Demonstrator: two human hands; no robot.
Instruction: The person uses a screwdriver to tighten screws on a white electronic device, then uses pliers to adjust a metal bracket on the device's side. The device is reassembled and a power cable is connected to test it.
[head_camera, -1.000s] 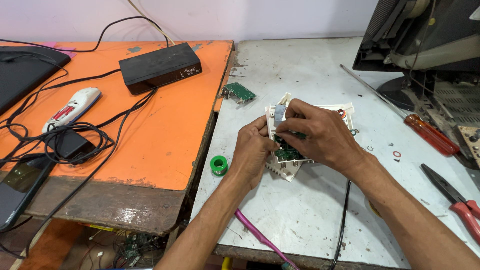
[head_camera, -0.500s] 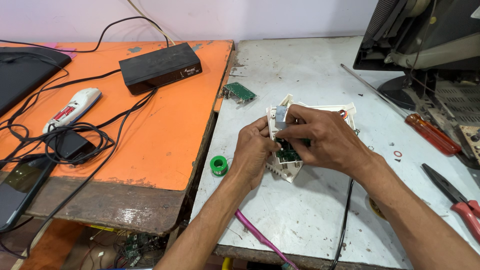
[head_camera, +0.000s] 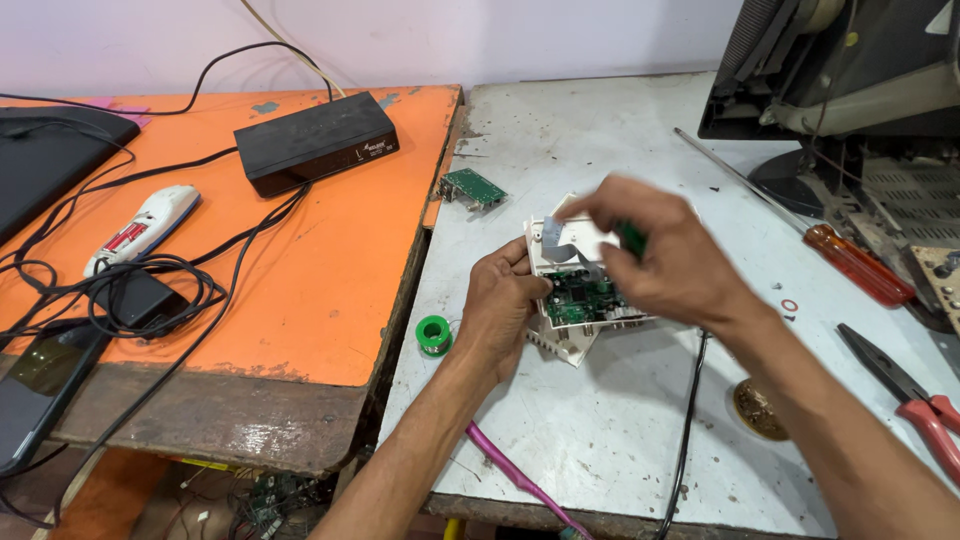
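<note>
Holding white box steady on white desk: left hand fingers pinching its edge so green board faces up. Right hand above, fingers pressed round green-handled tool. Solder roll near.

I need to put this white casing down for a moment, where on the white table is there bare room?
Bare patches: the far end behind the small green board, and the near surface between the green solder spool and the black cable. The right edge is crowded by the red-handled screwdriver and pliers.
</note>
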